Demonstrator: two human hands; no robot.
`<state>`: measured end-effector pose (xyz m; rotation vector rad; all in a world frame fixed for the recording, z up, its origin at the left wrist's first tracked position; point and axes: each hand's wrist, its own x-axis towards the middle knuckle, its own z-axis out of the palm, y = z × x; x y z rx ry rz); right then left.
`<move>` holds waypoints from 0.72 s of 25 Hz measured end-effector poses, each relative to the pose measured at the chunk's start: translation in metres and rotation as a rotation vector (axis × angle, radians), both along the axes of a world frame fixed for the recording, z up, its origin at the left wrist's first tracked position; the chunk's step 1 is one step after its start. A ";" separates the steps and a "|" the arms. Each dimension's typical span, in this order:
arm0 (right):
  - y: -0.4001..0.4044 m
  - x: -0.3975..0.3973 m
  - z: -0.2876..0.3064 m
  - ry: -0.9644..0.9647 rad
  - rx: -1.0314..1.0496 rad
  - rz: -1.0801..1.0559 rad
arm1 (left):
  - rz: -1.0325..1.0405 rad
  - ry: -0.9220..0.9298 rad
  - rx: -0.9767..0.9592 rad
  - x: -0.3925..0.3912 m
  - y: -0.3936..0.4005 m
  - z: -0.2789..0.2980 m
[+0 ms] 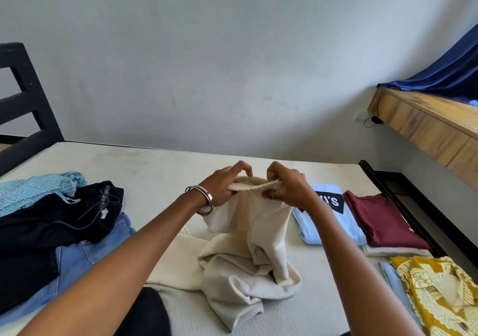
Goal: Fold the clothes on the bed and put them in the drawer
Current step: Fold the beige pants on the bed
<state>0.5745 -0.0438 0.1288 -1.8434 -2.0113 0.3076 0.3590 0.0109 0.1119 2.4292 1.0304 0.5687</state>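
Observation:
A cream knitted garment (256,247) hangs crumpled over the middle of the white bed (155,170), its lower part bunched on the mattress. My left hand (227,183), with bangles on the wrist, and my right hand (289,183) both grip its ribbed top edge, close together and lifted above the bed. To the left lies an unfolded heap: a teal patterned piece (33,188), black drawstring trousers (67,219) and blue jeans (85,258). On the right lie folded items: a light blue shirt with a black logo (328,219), a maroon shirt (385,221) and a yellow patterned garment (439,291).
A black headboard (23,102) stands at the far left, and a black bed rail (403,198) runs down the right side. A wooden shelf (426,123) with dark blue cloth (445,74) juts from the right wall. A grey wall is behind the bed.

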 end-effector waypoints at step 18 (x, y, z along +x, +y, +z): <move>-0.068 -0.017 -0.139 0.611 -0.878 0.105 | 0.037 0.150 -0.263 -0.017 -0.016 -0.095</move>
